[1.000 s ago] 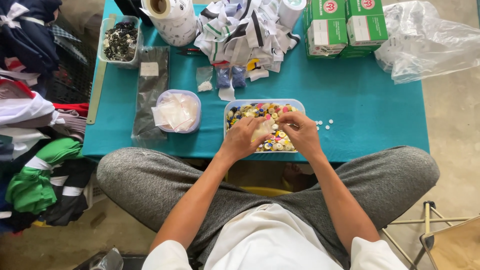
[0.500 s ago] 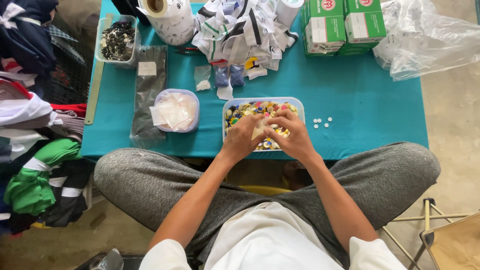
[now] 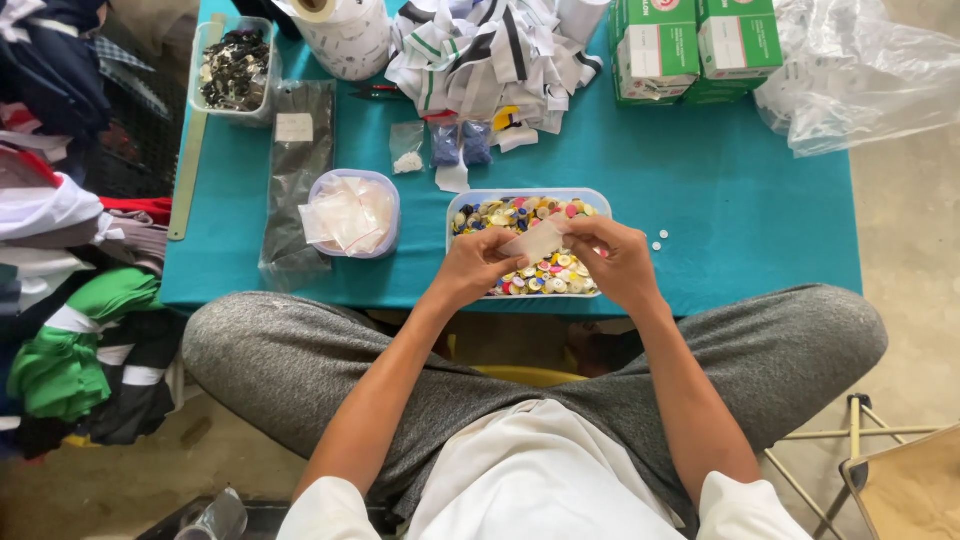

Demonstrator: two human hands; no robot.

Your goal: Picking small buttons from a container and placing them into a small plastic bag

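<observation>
A clear rectangular tub (image 3: 590, 197) full of several coloured buttons sits on the teal table (image 3: 720, 200) near its front edge. Over the tub, my left hand (image 3: 475, 267) and my right hand (image 3: 615, 260) both pinch a small clear plastic bag (image 3: 535, 241), one at each end. The bag is stretched flat between my fingertips. Three small white buttons (image 3: 657, 240) lie loose on the table just right of my right hand.
A round tub with clear bags (image 3: 352, 212) stands left of the button tub, beside a dark plastic sleeve (image 3: 295, 170). Farther back are a pile of striped fabric pieces (image 3: 490, 60), green boxes (image 3: 695, 45), a tape roll (image 3: 340, 35), a tub of dark buttons (image 3: 232, 70). Clothes (image 3: 70, 300) are heaped at left.
My hands have come together and lifted a little above the button tub, and the small clear bag is now held out flat between them.
</observation>
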